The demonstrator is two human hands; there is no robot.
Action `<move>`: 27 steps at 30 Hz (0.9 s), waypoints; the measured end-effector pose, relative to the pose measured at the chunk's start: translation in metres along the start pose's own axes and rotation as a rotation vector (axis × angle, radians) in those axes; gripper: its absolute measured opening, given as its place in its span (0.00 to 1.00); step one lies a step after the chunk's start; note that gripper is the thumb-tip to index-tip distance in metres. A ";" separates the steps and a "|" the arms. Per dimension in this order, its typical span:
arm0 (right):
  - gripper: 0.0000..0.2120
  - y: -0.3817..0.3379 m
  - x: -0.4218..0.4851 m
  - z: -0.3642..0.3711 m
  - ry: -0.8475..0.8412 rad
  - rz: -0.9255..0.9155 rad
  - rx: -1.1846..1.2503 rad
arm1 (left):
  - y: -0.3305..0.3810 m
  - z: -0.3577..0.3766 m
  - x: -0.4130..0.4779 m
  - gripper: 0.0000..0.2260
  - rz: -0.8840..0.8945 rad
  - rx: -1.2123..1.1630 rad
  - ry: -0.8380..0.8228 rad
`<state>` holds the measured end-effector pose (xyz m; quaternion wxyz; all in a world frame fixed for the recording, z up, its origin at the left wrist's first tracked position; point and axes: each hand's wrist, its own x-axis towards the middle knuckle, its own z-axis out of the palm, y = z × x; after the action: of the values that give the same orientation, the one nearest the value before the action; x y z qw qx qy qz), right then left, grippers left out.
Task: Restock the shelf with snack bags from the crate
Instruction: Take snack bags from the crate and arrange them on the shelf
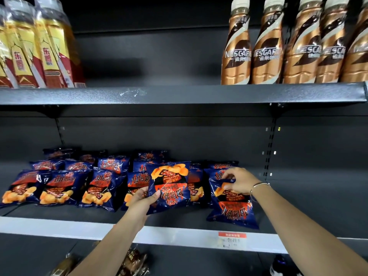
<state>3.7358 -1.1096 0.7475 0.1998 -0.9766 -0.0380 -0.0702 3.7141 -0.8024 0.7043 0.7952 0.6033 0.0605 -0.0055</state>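
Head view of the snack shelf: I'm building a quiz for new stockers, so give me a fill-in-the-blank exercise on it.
1. The left hand holds a dark blue foil snack bag with its print turned ____.
2. The right hand grips another blue snack bag by its ____ edge.
3. The bronze Nescafe bottles stand on the shelf ____ the snack bags.
Missing: upside down; top; above

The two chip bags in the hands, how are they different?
The left hand holds its bag lifted and upright; the right hand pinches its bag, which rests on the shelf. The left bag sits mid-row; the right bag is at the row's right end. Both are blue, orange and upside down.
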 end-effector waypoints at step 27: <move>0.12 0.002 -0.011 -0.023 0.148 -0.061 0.124 | 0.083 0.020 0.013 0.17 0.386 0.320 -0.072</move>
<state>3.7219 -1.1213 0.7664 0.2598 -0.9529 -0.0570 -0.1459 3.7356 -0.7984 0.7876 0.6776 0.7211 -0.0860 0.1155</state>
